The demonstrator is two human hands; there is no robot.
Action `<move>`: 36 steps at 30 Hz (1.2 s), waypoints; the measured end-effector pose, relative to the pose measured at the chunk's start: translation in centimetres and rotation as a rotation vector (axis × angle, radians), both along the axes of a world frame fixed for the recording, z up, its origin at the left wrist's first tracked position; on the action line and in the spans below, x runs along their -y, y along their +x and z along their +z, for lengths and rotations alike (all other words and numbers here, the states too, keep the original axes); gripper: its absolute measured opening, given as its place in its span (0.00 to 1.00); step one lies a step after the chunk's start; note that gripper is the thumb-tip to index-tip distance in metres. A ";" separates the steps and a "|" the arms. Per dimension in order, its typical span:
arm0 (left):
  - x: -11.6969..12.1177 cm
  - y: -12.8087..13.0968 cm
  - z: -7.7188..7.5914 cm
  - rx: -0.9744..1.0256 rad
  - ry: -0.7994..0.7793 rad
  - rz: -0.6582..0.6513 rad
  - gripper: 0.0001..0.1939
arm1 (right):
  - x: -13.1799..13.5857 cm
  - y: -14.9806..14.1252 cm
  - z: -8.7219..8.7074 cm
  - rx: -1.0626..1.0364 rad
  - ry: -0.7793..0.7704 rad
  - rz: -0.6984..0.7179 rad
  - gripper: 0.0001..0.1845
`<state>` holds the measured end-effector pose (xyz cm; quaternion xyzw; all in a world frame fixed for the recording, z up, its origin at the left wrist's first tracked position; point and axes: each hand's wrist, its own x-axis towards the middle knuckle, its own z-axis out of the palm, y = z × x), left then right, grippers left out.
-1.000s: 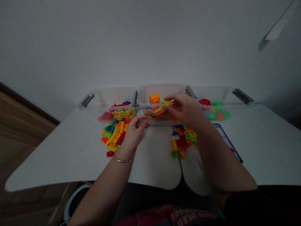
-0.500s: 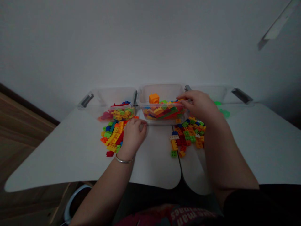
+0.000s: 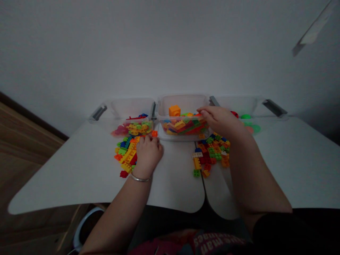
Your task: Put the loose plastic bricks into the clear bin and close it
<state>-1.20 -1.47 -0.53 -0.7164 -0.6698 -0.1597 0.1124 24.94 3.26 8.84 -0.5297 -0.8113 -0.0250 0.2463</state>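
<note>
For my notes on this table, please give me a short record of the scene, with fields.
Left hand: on loose plastic building blocks; any held piece is hidden
Right hand: at the right end of the middle clear bin
Middle bin contents: colored blocks
Nearby: second block pile; left clear bin; right clear bin with green ball

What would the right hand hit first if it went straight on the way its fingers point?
The right hand would probably meet the colored building bricks in the middle clear bin, just ahead of it; depth is unclear, so it could pass above them to the orange cube.
</note>
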 end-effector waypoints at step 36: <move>-2.1 1.0 -1.8 1.117 -0.100 -0.373 0.33 | 1.8 -7.4 -4.0 0.134 -0.436 0.439 0.24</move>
